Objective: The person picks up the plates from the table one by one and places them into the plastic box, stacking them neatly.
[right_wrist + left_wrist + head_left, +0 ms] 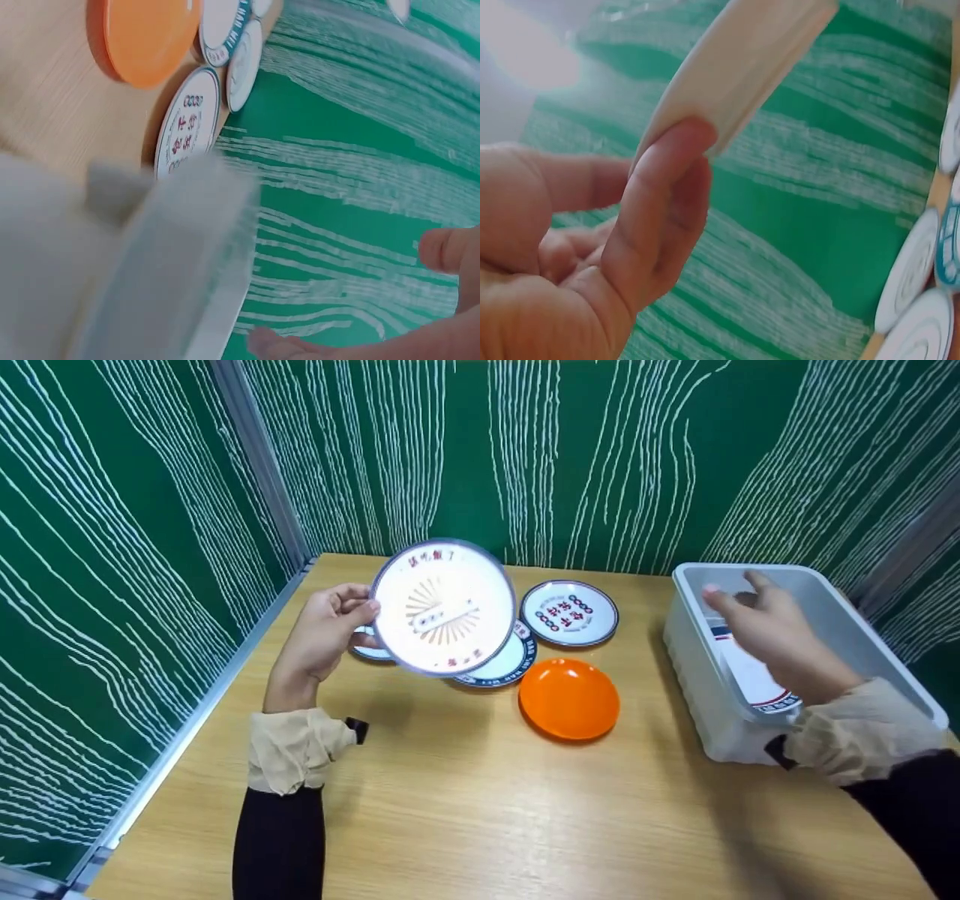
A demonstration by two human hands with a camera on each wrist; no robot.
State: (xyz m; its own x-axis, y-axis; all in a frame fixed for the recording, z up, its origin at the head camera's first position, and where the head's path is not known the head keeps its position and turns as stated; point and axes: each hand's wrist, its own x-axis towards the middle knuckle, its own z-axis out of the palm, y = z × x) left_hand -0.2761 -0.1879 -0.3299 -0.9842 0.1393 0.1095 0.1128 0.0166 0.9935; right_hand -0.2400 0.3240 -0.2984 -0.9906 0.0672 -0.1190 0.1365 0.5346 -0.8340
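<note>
My left hand [319, 637] pinches the left rim of a white plate [442, 607] with a gold fan pattern and red characters, its printed face toward the head camera. In the left wrist view the plate [735, 67] appears nearly edge-on between thumb and fingers. My right hand [776, 634] is over the pale plastic bin [694, 660], fingers extended and apart, with nothing in them. Inside the bin lies a white plate [750, 671] with a dark patterned rim, partly covered by the hand and forearm. The right wrist view shows the bin's blurred wall [187, 247] below that hand.
On the wooden table [480, 810] lie an orange plate [570, 697], a white plate with red characters [570, 613] and a plate with a dark lettered rim [502, 664]. Another plate [373, 652] shows behind the left fingers. Green white-streaked panels [630, 465] enclose the table's back and sides.
</note>
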